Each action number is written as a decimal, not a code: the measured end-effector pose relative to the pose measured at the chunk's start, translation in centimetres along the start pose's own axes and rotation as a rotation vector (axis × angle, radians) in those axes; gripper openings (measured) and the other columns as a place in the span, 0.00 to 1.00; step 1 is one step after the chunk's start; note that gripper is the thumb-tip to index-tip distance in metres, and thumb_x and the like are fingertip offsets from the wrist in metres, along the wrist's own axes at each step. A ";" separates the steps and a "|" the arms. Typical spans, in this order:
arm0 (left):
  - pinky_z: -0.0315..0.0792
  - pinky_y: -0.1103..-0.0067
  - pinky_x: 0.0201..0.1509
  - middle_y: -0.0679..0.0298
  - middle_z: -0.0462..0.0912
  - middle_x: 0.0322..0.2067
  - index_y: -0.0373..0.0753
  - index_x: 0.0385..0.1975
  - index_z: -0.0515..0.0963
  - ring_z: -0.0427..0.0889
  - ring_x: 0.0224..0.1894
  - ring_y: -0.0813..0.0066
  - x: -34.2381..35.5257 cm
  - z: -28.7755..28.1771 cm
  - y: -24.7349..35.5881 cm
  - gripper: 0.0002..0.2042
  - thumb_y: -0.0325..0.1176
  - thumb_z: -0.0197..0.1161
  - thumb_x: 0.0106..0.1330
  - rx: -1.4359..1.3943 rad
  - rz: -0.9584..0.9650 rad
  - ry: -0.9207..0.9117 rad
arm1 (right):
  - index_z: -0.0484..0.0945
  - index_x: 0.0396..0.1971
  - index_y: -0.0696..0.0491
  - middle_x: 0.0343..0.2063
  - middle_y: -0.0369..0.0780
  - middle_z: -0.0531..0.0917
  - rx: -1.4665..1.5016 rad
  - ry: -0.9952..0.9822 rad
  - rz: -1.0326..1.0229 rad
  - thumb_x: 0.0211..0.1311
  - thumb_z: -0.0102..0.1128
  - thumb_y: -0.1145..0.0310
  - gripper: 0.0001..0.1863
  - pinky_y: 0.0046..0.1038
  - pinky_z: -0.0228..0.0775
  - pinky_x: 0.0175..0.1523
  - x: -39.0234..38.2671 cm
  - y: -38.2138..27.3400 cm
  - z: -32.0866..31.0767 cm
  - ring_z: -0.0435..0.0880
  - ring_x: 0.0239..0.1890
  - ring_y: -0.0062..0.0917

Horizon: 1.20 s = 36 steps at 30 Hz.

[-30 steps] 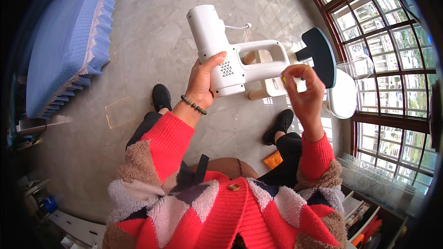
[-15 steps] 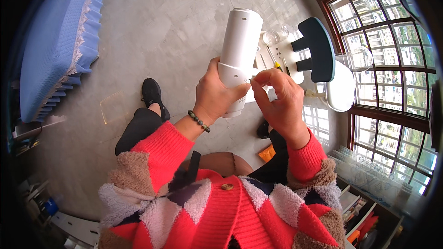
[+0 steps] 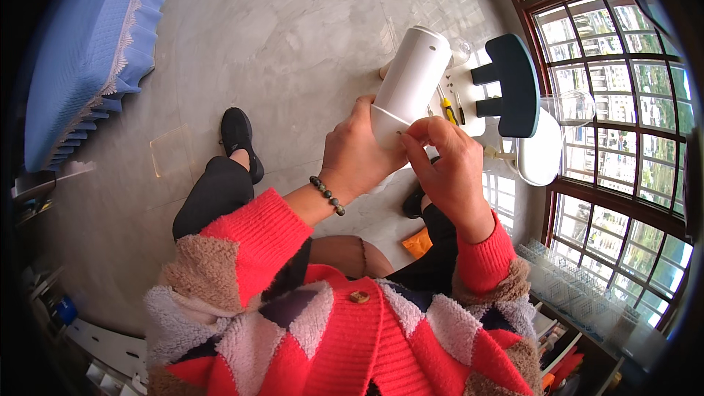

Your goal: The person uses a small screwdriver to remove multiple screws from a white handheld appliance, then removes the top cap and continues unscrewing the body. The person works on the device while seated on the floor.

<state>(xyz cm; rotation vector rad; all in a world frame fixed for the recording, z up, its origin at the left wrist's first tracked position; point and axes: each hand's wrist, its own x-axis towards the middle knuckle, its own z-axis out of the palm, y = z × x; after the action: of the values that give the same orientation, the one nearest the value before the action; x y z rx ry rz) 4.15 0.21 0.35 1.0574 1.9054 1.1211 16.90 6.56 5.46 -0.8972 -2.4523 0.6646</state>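
My left hand (image 3: 356, 154) is wrapped around the lower part of a white cylindrical appliance (image 3: 412, 67), which tilts up and to the right; its handle is out of sight. My right hand (image 3: 447, 169) has thumb and forefinger pinched beside a small dark hole or screw on the body; what they hold is too small to make out. Beyond it, a white seat surface (image 3: 474, 94) bears a yellow screwdriver (image 3: 449, 110), a darker tool (image 3: 460, 108), small screws and a partly hidden clear container (image 3: 460, 51).
A dark teal backrest (image 3: 519, 84) and white rounded object (image 3: 537, 155) stand by barred windows (image 3: 601, 37). A blue-covered bed (image 3: 88, 66) is at left. An orange packet (image 3: 416, 242) lies on the tiled floor (image 3: 293, 22). An open drawer (image 3: 557, 352) is lower right.
The appliance has turned from handle sideways to handle hidden, shifting right with my left hand. My right hand has moved left onto its body, pinching near the small hole.
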 end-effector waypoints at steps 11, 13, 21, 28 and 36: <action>0.78 0.65 0.41 0.50 0.85 0.34 0.35 0.51 0.69 0.85 0.37 0.51 -0.1 0.2 -0.2 0.33 0.45 0.74 0.47 0.045 0.002 -0.020 | 0.75 0.27 0.54 0.22 0.40 0.81 -0.067 -0.045 -0.019 0.53 0.65 0.74 0.06 0.35 0.71 0.32 -0.1 0.3 0.2 0.81 0.26 0.38; 0.78 0.65 0.41 0.50 0.85 0.34 0.36 0.51 0.70 0.85 0.38 0.50 -0.1 0.2 -0.2 0.32 0.44 0.74 0.47 0.043 0.001 -0.021 | 0.75 0.27 0.54 0.22 0.41 0.81 -0.070 -0.049 -0.017 0.53 0.65 0.74 0.06 0.35 0.71 0.32 -0.1 0.3 0.2 0.80 0.26 0.38; 0.77 0.67 0.45 0.49 0.84 0.37 0.31 0.49 0.69 0.84 0.40 0.54 0.4 -0.1 -1.2 0.32 0.40 0.72 0.45 -0.097 -0.087 -0.089 | 0.77 0.28 0.56 0.22 0.40 0.83 0.053 0.149 0.062 0.56 0.64 0.78 0.04 0.26 0.73 0.31 0.2 1.6 -1.3 0.84 0.25 0.29; 0.77 0.76 0.45 0.58 0.80 0.41 0.30 0.47 0.70 0.81 0.40 0.73 1.7 -2.2 -1.6 0.26 0.33 0.72 0.50 -0.605 -0.168 -0.123 | 0.81 0.31 0.57 0.24 0.41 0.85 -0.203 0.345 0.393 0.62 0.60 0.71 0.05 0.24 0.75 0.35 0.6 9.6 -5.6 0.86 0.27 0.27; 0.77 0.77 0.45 0.59 0.79 0.41 0.31 0.47 0.70 0.81 0.40 0.74 3.1 -5.0 -0.7 0.23 0.31 0.70 0.54 -0.671 -0.183 -0.063 | 0.82 0.28 0.52 0.32 0.46 0.84 -0.502 -0.045 0.600 0.57 0.57 0.66 0.07 0.40 0.75 0.43 -2.5 22.9 -0.5 0.84 0.38 0.43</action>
<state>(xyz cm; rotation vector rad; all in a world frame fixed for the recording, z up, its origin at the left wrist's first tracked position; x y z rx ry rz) -1.65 0.94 1.24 0.5240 1.3754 1.4485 29.63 20.37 -7.82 -1.8693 -2.4241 0.2372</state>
